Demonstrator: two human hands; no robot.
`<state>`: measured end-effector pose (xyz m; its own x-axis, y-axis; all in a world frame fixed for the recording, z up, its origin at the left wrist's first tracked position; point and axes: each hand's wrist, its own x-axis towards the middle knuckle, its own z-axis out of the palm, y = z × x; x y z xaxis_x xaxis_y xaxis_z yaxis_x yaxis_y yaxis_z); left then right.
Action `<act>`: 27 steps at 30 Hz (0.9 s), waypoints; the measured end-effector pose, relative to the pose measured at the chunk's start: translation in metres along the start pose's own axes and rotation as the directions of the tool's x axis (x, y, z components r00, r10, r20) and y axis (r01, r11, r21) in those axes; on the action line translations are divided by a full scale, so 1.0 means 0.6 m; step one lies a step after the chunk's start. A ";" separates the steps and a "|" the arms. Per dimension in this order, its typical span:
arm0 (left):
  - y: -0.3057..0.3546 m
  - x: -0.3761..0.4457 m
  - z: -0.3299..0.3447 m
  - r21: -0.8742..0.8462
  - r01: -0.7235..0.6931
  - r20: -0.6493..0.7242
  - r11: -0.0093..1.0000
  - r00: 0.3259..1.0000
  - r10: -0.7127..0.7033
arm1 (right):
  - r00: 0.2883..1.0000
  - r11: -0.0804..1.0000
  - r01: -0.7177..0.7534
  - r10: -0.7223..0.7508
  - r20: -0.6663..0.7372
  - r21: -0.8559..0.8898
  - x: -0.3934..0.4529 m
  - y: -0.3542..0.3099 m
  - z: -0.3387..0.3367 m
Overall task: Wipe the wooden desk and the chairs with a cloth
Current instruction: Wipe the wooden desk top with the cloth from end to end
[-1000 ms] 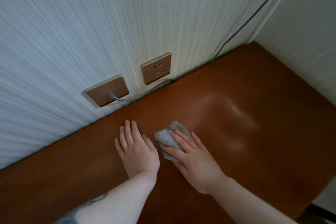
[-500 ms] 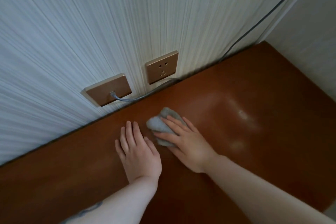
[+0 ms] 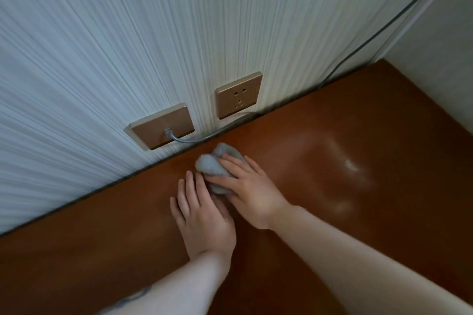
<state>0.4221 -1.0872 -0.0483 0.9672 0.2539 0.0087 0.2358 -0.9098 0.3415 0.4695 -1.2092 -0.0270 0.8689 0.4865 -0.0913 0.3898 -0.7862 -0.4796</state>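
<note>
Cloth (image 3: 214, 165), grey and bunched into a soft wad, lies on the desk (image 3: 332, 212) close to the back edge where the wood meets the wall (image 3: 128, 33), just below and between the two sockets. In the head view the right hand (image 3: 249, 193) lies on top of the cloth, its fingers (image 3: 231, 162) stretched nearly straight across the wad and pressing it down onto the wood, thumb along the near side; part of the cloth bulges out beyond the fingertips toward the wall. The left hand (image 3: 203, 215) rests palm down on the desk just beside the right, fingers straight and close together, its forefinger touching the cloth's near edge, holding nothing. Both bare forearms come in from the bottom of the frame, the left one with a dark mark on the skin near the lower edge. The desk is reddish brown and glossy, with a pale sheen to the right of the hands. On the ribbed white wall sit a plain gold plate (image 3: 161, 126) with a grey cable (image 3: 204, 137) plugged in, and to its right a gold socket (image 3: 238, 94). The cable runs along the desk's back edge, and a second dark cord (image 3: 384, 28) climbs the wall toward the upper right corner
</note>
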 end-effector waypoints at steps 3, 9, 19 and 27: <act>0.004 0.000 -0.003 0.002 0.015 0.010 1.000 1.000 -0.015 | 0.999 0.998 0.005 -0.003 0.032 -0.065 -0.062 0.079 -0.035; 0.006 -0.001 -0.004 0.004 0.025 0.038 1.000 0.999 -0.025 | 0.690 0.766 -0.640 0.605 -0.397 0.055 0.046 0.023 -0.008; 0.006 -0.001 -0.009 -0.006 0.021 0.051 1.000 0.998 -0.021 | 0.995 0.974 -0.093 0.096 0.005 -0.206 -0.206 0.054 -0.016; 0.005 -0.003 -0.010 -0.034 0.020 0.055 0.999 0.998 -0.018 | 0.568 0.619 -0.785 0.743 -0.354 0.040 -0.032 0.046 -0.020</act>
<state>0.4207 -1.0883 -0.0415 0.9666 0.2515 -0.0491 0.2513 -0.8930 0.3734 0.4672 -1.2445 -0.0280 0.8911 -0.4427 -0.0994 -0.4527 -0.8529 -0.2599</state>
